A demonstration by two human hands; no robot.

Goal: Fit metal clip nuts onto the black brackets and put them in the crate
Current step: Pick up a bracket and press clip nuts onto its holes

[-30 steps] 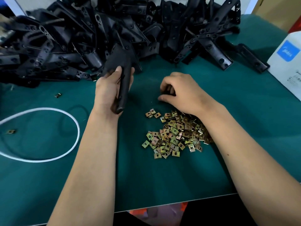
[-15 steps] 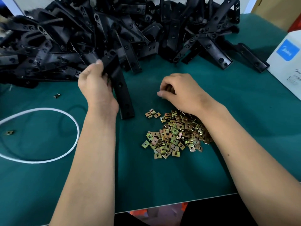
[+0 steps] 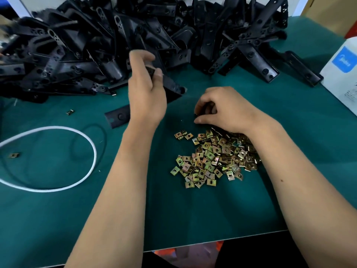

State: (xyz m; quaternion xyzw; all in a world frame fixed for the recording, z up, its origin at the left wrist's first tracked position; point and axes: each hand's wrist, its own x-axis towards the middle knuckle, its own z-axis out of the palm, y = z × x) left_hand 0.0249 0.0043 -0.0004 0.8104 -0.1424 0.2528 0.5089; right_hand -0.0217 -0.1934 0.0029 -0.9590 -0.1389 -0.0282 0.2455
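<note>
Single head view, looking forward and down, close over green table [image 3: 193, 219].

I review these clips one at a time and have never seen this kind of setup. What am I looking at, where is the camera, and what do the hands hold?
There is no machine here: a person works bare-handed, filmed by one camera worn on the head, looking down at a green table. At the back lies a big heap of black brackets; near the middle, a pile of metal clip nuts. A white cord loop lies on the left, a white box on the right. The left hand grips one black bracket. The right hand is curled over something small and dark, too hidden to name. No crate is visible.
</note>
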